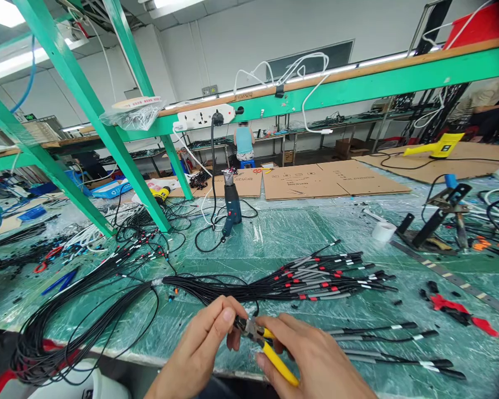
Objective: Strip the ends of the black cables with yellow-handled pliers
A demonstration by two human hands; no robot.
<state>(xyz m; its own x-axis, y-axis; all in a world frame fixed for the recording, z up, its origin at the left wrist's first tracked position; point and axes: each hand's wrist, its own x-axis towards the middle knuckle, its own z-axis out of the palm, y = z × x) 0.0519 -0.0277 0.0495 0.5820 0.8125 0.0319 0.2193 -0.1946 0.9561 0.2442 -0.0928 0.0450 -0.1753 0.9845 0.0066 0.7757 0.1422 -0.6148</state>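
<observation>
My right hand point(305, 343) is wrapped round yellow-handled cutting pliers point(279, 364), their metal jaws pointing left. Pinched between thumb and fingers of my left hand point(205, 338) is a small black cable end point(240, 322), right at the plier jaws. Whether the jaws touch or grip it I cannot tell. Just beyond both hands lies a thick bundle of black cables point(233, 289), fanning out at the right into grey sleeves with red and white tags. Several separate sleeved cables point(382, 335) lie right of my right hand.
A heat gun point(232, 205) stands upright behind the bundle. Cardboard sheets point(303, 182) line the bench's back. A green frame point(345, 88) carries a power strip point(205, 117). At the right are a black clamp-like fixture point(434, 221), a tape roll point(383, 231) and red scraps point(449, 305).
</observation>
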